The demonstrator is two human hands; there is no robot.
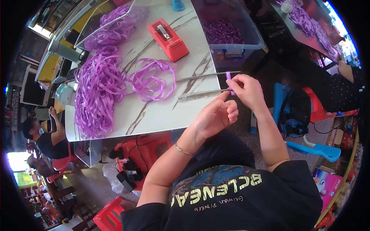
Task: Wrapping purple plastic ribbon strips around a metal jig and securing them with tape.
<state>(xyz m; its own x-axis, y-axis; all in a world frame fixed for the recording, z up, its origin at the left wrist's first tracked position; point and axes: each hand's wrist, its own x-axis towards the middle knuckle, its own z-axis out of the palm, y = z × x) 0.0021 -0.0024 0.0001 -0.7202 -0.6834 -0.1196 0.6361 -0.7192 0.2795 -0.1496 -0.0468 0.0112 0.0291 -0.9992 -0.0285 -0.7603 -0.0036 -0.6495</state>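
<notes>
Two thin metal rods (200,76) reach out side by side past the table's right edge. A short band of purple ribbon (228,75) spans them near their free ends. My right hand (248,90) pinches this ribbon between thumb and finger beside the nearer rod. Just below, my left hand (214,117) has its fingers curled in, with one fingertip up against the ribbon and rod; whatever lies inside its curl is hidden. A loose coil of purple ribbon (154,81) rests on the table, left of the rods.
A big heap of purple ribbon (98,88) covers the table's left part. Behind the rods stands a red tape dispenser (168,40). A clear plastic bin (250,36) of small purple pieces sits beyond the right edge. Other people are at far left and far right.
</notes>
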